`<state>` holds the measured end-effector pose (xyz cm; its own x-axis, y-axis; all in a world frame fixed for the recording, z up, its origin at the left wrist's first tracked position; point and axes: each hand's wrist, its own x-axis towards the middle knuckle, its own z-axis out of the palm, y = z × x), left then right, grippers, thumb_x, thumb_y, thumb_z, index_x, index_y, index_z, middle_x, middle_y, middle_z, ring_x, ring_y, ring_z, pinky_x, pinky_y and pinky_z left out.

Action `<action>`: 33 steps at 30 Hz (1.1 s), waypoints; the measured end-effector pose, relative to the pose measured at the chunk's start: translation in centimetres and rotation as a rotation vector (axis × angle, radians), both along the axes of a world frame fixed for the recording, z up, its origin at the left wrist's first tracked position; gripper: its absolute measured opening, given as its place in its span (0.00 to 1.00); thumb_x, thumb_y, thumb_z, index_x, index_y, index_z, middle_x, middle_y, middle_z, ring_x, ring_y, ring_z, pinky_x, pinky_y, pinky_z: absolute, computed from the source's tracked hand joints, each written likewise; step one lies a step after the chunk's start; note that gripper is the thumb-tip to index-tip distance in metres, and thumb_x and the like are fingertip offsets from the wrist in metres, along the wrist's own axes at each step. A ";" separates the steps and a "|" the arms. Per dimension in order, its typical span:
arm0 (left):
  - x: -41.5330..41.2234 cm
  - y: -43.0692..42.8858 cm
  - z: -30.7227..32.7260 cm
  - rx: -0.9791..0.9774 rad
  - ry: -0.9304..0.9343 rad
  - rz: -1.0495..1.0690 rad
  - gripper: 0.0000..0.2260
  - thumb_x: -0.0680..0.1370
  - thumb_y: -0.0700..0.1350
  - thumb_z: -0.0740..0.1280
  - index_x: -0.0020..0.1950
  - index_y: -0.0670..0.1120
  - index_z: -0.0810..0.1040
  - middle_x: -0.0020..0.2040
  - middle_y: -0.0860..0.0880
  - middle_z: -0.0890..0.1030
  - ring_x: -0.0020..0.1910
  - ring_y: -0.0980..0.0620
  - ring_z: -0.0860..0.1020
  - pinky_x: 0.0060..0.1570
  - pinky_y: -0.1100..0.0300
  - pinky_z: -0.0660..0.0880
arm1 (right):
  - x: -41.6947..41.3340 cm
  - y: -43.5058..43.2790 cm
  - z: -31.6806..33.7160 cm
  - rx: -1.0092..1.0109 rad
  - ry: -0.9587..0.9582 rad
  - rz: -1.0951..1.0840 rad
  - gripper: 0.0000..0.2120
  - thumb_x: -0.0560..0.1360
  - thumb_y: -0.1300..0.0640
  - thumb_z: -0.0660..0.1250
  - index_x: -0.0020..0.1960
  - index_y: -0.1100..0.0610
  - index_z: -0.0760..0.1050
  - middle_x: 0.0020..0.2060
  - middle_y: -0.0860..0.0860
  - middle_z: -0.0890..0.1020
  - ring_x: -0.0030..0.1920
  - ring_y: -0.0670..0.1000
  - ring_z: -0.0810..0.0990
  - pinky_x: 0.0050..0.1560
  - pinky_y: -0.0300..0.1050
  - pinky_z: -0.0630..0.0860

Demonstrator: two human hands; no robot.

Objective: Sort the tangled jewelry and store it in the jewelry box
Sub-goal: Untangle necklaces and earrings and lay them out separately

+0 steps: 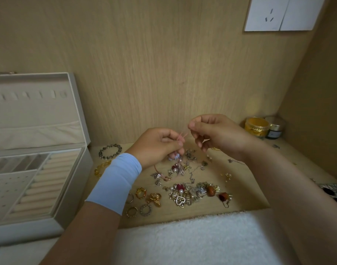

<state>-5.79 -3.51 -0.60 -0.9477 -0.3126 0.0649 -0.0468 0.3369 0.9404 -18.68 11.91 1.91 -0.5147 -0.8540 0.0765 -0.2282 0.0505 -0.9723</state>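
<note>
My left hand (160, 145) and my right hand (215, 133) are raised above the wooden shelf, both pinching a thin pink cord (182, 135) stretched between them. A small pink charm (173, 156) hangs under my left hand. Below lies a tangled heap of jewelry (190, 192) with pearls, chains, hearts and brown beads. Loose rings (141, 193) lie at the front left of the heap. The open grey jewelry box (72, 197) stands at the left, showing ring rolls and small compartments.
A dark bead bracelet (110, 151) and an amber one (101, 168) lie next to the box. Two small jars (256, 126) stand in the back right corner. A white towel (192, 238) covers the front edge. A wall socket (278, 14) is mounted top right.
</note>
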 end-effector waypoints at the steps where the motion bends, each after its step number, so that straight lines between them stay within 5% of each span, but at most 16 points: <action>1: 0.1 -0.2 0.1 -0.007 -0.015 -0.011 0.04 0.79 0.39 0.68 0.49 0.44 0.83 0.38 0.48 0.85 0.39 0.49 0.79 0.47 0.54 0.79 | 0.0 0.0 0.1 -0.026 -0.038 -0.011 0.12 0.82 0.59 0.63 0.40 0.57 0.76 0.35 0.54 0.77 0.34 0.52 0.76 0.34 0.46 0.75; 4: 0.4 -0.4 0.4 -0.036 -0.056 -0.043 0.06 0.80 0.40 0.67 0.46 0.45 0.83 0.38 0.49 0.84 0.39 0.54 0.81 0.44 0.63 0.77 | 0.3 -0.3 0.2 -0.121 -0.202 -0.040 0.12 0.84 0.60 0.59 0.42 0.59 0.74 0.39 0.57 0.81 0.38 0.54 0.80 0.37 0.48 0.77; 7: 0.7 -0.6 0.5 -0.031 -0.082 -0.091 0.09 0.80 0.39 0.65 0.42 0.45 0.83 0.39 0.47 0.85 0.40 0.56 0.81 0.52 0.60 0.77 | 0.4 -0.7 0.4 -0.221 -0.325 -0.094 0.12 0.84 0.59 0.57 0.43 0.61 0.70 0.44 0.61 0.82 0.42 0.56 0.83 0.42 0.50 0.82; 13: 1.0 -1.1 0.7 0.005 -0.108 -0.052 0.10 0.80 0.38 0.64 0.41 0.40 0.80 0.31 0.45 0.80 0.34 0.49 0.80 0.44 0.63 0.75 | -0.2 -0.7 0.6 -0.317 -0.463 -0.175 0.11 0.85 0.57 0.54 0.44 0.55 0.67 0.28 0.49 0.70 0.28 0.50 0.71 0.37 0.46 0.72; 17: 1.0 -1.5 0.9 -0.103 -0.161 -0.029 0.13 0.76 0.46 0.66 0.31 0.48 0.79 0.26 0.49 0.75 0.33 0.49 0.77 0.45 0.57 0.72 | -0.1 -0.6 0.2 -0.165 -0.256 -0.261 0.07 0.84 0.56 0.58 0.47 0.54 0.69 0.28 0.47 0.66 0.26 0.48 0.64 0.31 0.43 0.65; 20: 1.2 -1.5 0.9 -0.094 -0.174 -0.031 0.14 0.79 0.40 0.64 0.32 0.44 0.76 0.26 0.47 0.75 0.32 0.48 0.77 0.43 0.58 0.74 | -0.2 0.0 -0.1 0.060 0.160 -0.291 0.09 0.81 0.52 0.65 0.47 0.58 0.76 0.28 0.47 0.70 0.26 0.45 0.67 0.27 0.38 0.66; 23: 1.3 -1.6 1.0 0.000 -0.142 -0.046 0.12 0.78 0.38 0.64 0.34 0.42 0.77 0.27 0.46 0.75 0.29 0.46 0.75 0.37 0.58 0.74 | -0.7 0.4 -0.3 0.289 0.463 -0.128 0.14 0.76 0.47 0.71 0.44 0.59 0.81 0.32 0.47 0.77 0.31 0.41 0.72 0.35 0.35 0.70; 29: 1.2 -0.7 0.9 0.120 -0.071 -0.105 0.08 0.78 0.40 0.67 0.40 0.41 0.78 0.29 0.47 0.75 0.30 0.45 0.77 0.32 0.60 0.74 | -0.3 0.5 -0.6 0.613 0.788 -0.020 0.06 0.75 0.55 0.69 0.45 0.49 0.85 0.32 0.40 0.79 0.33 0.39 0.76 0.35 0.36 0.70; 33: 0.7 0.6 1.2 0.083 0.001 -0.109 0.09 0.82 0.41 0.63 0.44 0.45 0.80 0.33 0.48 0.80 0.29 0.48 0.78 0.32 0.62 0.74 | 0.2 0.3 -0.2 0.657 0.747 0.061 0.09 0.73 0.61 0.69 0.46 0.50 0.86 0.34 0.39 0.83 0.37 0.40 0.80 0.40 0.38 0.75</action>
